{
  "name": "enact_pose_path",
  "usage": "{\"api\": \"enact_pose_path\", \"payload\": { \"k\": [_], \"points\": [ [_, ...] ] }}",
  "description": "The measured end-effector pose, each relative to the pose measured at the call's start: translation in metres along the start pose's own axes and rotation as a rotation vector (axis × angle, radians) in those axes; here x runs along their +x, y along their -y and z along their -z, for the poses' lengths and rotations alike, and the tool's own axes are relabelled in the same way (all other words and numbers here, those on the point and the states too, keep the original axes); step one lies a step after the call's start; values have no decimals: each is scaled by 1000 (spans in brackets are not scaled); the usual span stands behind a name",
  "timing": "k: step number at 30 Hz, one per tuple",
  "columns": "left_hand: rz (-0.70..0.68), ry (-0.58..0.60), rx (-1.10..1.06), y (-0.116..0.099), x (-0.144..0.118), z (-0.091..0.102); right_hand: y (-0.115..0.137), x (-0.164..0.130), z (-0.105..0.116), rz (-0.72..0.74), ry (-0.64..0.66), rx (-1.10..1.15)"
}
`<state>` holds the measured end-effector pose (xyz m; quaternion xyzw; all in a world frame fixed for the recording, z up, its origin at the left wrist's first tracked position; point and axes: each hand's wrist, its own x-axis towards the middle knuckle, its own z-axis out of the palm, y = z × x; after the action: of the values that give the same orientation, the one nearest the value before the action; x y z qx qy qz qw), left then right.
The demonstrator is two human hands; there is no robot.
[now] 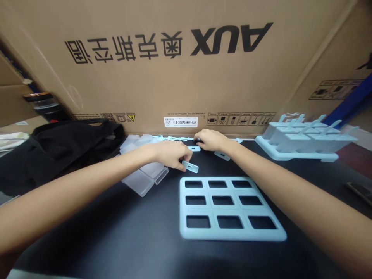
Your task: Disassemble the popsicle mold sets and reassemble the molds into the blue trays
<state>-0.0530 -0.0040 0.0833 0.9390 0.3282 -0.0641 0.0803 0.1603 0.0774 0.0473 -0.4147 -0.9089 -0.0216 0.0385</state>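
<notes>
While both arms stretch across dark bench (122, 232), left hand (171, 154) pinches small blue slotted piece (190, 167), frame centre, above empty nine-slot blue tray (229, 234). Right hand (210, 139) flat on loose pieces by cardboard box (174, 85); fingers' grip unclear. Step judged: gathering pieces. Next calls for seating piece at tray.

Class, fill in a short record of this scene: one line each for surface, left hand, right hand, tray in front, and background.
surface: black table
left hand: holds a small blue stick at its fingertips
right hand: rests on loose blue sticks by the box
tray in front: blue tray with nine empty slots, lying flat
left side: clear cups, black bag
right side: filled blue mould
background: cardboard box
</notes>
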Motion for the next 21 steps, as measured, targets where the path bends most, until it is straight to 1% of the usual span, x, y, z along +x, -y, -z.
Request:
{"api": "enact_pose_path", "payload": {
  "k": [2, 4, 9, 11, 13, 15, 17, 19, 21],
  "points": [
    [-32, 23, -35, 0, -2, 2, 3, 2, 0, -13, -1, -6],
    [-61, 14, -45, 2, -4, 3, 4, 3, -1, -36, -3, -6],
    [-43, -81, -20, 5, -5, -5, 0, 4, -1, -87, 5, 27],
    [-36, -125, 10, 3, -4, -9, -2, 4, 3, -90, 5, 45],
    [-27, -141, 28, 0, -4, -9, -1, 0, 12, -88, -18, 60],
    [-5, -131, 18, -2, -9, -6, 2, -11, 23, -94, -70, 74],
    [35, -128, -16, 0, -22, 2, 6, -32, 34, -113, -156, 121],
    [96, -130, -52, 6, -44, 13, 9, -59, 41, -135, -267, 235],
    [159, -110, -72, 15, -69, 22, 8, -88, 41, -169, -320, 326]
  ]
}}
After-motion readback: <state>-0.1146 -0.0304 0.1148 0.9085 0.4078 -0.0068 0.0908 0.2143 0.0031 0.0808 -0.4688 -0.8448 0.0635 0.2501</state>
